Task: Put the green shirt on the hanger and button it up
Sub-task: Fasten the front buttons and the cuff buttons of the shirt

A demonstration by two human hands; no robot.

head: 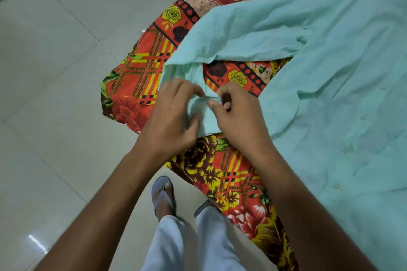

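The green shirt (330, 61) lies spread over a bed covered by a floral sheet (141, 68), its body filling the right side of the view. One long sleeve reaches left to the bed's corner, and its cuff (198, 114) sits between my hands. My left hand (174, 121) pinches the cuff's left side with thumb and fingers. My right hand (235, 114) pinches the cuff's right edge, thumb tip against the cloth. Small buttons show faintly down the shirt front (337, 186). No hanger is in view.
The bed's corner juts toward the lower left over a pale tiled floor (55, 94). My legs in light trousers and a foot in a grey sandal (163, 196) stand right against the bed's edge.
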